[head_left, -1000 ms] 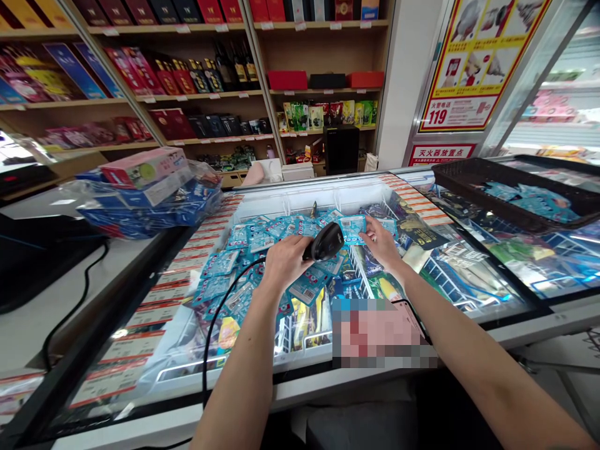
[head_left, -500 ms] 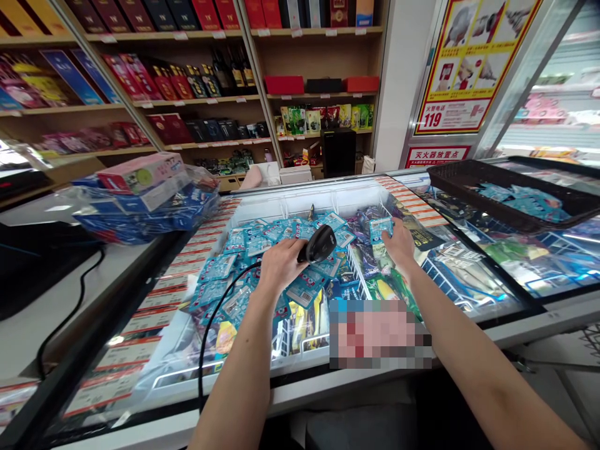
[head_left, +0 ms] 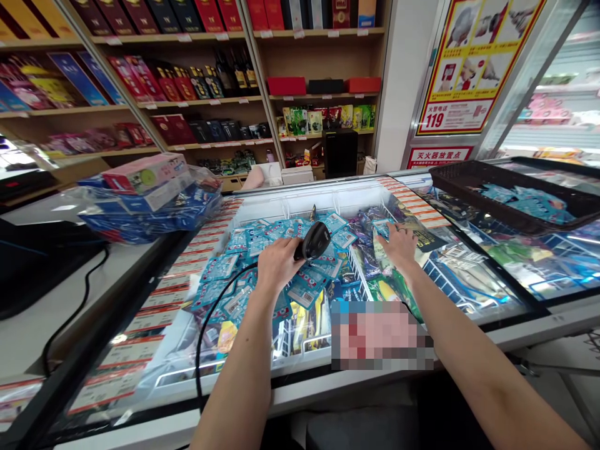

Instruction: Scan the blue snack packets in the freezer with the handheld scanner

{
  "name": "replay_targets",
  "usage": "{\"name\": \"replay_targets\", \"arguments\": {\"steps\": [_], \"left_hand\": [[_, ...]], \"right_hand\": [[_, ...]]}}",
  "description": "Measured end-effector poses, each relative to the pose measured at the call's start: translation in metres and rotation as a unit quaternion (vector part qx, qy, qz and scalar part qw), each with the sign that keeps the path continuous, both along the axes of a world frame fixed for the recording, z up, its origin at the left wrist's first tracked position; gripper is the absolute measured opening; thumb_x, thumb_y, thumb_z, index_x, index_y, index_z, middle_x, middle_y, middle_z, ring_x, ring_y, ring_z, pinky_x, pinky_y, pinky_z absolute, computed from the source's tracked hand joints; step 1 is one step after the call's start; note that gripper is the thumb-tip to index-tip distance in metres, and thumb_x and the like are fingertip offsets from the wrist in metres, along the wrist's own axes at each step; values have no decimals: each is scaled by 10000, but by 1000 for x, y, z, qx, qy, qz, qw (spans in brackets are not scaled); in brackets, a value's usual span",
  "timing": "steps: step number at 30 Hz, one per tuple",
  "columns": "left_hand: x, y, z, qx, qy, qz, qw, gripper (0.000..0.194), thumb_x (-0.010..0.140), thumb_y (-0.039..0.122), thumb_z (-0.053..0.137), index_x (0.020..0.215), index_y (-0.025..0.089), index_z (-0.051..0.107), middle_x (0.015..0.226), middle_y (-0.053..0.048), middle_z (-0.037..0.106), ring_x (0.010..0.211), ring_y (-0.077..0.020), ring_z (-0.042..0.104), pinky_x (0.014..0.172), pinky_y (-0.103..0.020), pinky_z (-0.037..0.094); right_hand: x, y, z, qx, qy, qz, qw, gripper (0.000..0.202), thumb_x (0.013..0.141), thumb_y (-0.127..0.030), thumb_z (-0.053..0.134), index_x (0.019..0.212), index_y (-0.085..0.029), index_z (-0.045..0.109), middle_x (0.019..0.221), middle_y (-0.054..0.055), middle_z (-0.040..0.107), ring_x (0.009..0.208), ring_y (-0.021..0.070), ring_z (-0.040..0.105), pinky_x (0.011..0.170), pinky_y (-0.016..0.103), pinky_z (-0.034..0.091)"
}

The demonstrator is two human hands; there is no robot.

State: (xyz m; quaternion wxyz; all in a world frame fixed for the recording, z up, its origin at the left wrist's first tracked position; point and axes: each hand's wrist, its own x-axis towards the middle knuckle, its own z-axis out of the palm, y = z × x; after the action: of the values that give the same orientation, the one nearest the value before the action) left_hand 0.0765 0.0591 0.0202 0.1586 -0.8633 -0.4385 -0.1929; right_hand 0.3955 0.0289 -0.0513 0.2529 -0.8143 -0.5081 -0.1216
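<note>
A small blue packet (head_left: 380, 226) lies at the fingertips of your right hand (head_left: 399, 244), above the purple packages (head_left: 365, 240) in the right-hand part of the open chest freezer (head_left: 305, 199); your fingers are bent and partly cover it, so I can't tell whether you're gripping it or only touching it. Your left hand (head_left: 280, 261) is closed round the grip of a black barcode scanner (head_left: 316, 240), its head pointing up and towards your right, over a loose heap of blue packets (head_left: 267, 237). The scanner's black cable (head_left: 202, 337) runs down past the outer side of your left forearm. A white wire divider (head_left: 359, 272) stands between the heap and the purple packages. Nearer you, yellow packages (head_left: 312, 319) show below the heap, and a pixelated pink patch (head_left: 382, 334) hides whatever is at the freezer's front edge. Orange-and-white price labels (head_left: 162, 300) line the left side of the glass. To your right, a dark brown basket (head_left: 469, 181) sits on the freezer top with more blue packets in it. On your left, a pink box (head_left: 146, 173) rests on a plastic-wrapped blue bundle (head_left: 140, 219). Beyond the freezer, what looks like part of another person's arm (head_left: 254, 177) shows in front of the stocked shelves (head_left: 187, 103).
</note>
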Motion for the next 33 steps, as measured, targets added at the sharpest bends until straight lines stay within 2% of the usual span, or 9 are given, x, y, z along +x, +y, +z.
{"name": "replay_targets", "arguments": {"steps": [4,7,9,12,17,20,24,29,33], "left_hand": [[-5,3,1,6,-18,23,1000,299,795,347,531,1066,227,567,943,-59,657,934,-247,583,674,-308,403],[-8,5,0,4,-27,44,999,303,790,345,535,1066,224,562,968,-62,655,971,-252,573,681,-308,404],[-9,5,-1,3,-31,56,998,301,789,357,535,1059,227,563,971,-60,655,980,-253,571,676,-307,405],[-9,5,-1,-6,-23,59,998,305,793,373,530,1061,232,566,959,-60,655,966,-252,574,662,-306,406],[-8,4,0,-11,-5,45,999,307,795,350,530,1073,225,564,938,-66,655,953,-252,577,665,-312,408],[-9,5,0,-4,-10,41,999,302,794,341,531,1071,225,561,932,-61,656,943,-249,578,660,-311,406],[-11,5,1,-4,-22,42,999,304,784,335,548,1067,226,561,932,-58,656,931,-247,580,664,-309,412],[-12,4,0,-2,-15,37,999,296,795,347,533,1062,223,562,929,-65,655,922,-247,584,676,-312,415],[-11,4,-1,1,-9,38,999,292,801,352,525,1063,229,557,928,-60,654,918,-251,581,664,-315,412]], "right_hand": [[3,3,-5,0,-8,-7,1000,527,837,-420,447,1301,-171,458,1366,189,418,1189,397,375,882,579,328],[0,5,-5,4,-30,7,1000,569,843,-414,418,1349,-154,404,1434,175,334,1296,386,255,968,619,227],[-6,6,-1,17,-49,44,998,579,859,-436,379,1367,-159,381,1452,146,316,1333,352,208,1021,611,152],[-21,7,5,45,-68,124,989,542,897,-442,304,1362,-179,394,1450,94,339,1350,273,219,1084,530,107],[-40,18,8,19,-37,258,965,577,909,-467,284,1387,-154,359,1439,89,361,1314,223,317,1078,391,239],[-45,31,9,-13,-4,301,954,625,907,-508,269,1407,-137,317,1431,100,372,1289,228,361,1032,360,311],[-54,55,9,-47,15,270,962,654,894,-548,279,1388,-125,350,1351,124,471,1191,279,451,978,395,346],[-63,83,6,-55,59,166,983,762,824,-667,314,1307,-97,464,1186,188,572,1155,317,452,947,426,342],[-62,92,1,-24,102,147,984,618,740,-658,495,1108,-180,629,1109,149,604,1125,304,470,938,413,348]]}}
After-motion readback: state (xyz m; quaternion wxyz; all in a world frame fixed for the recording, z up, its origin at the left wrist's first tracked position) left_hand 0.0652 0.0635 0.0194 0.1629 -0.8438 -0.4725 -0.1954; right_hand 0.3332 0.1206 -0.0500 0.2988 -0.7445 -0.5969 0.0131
